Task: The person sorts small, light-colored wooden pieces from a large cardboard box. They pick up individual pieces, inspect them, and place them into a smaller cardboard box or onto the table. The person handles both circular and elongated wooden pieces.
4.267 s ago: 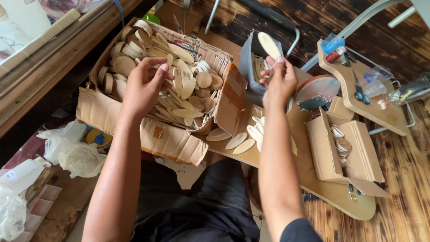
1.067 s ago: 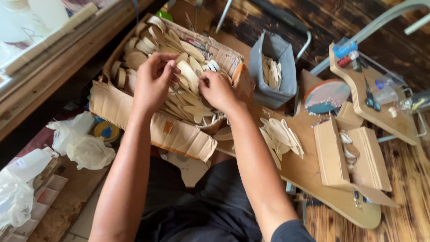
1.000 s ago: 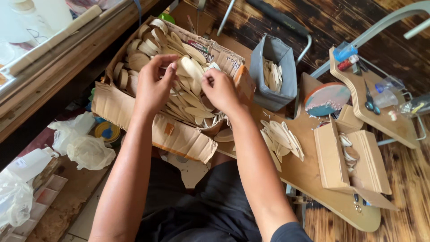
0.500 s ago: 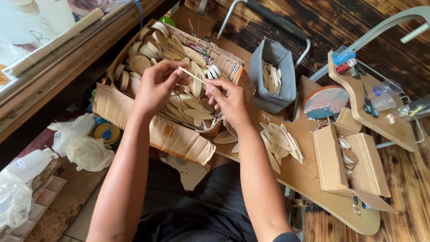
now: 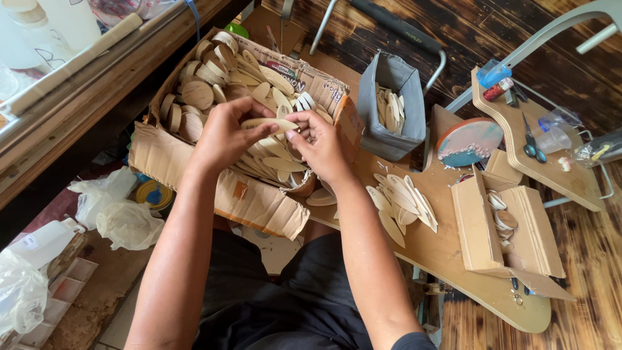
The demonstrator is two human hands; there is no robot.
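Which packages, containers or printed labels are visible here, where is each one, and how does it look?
Cardboard box: under both hands, torn brown walls, a printed red and green panel on its far flap, full of pale oval wooden pieces.
Grey bin: right of the box, soft rectangular fabric, holding more wooden pieces.
White plastic jug: lower left on the floor, with a small label.
Clear plastic bags: left, crumpled.

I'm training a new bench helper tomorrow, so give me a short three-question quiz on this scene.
1. True or false: both hands hold one flat oval wooden piece above the torn cardboard box.
2. Where do more oval pieces stand on end? A) grey fabric bin B) round teal disc
3. Which hand pinches the piece's right end?

Key: 1 true. 2 A. 3 the right hand; the left hand takes the other end.
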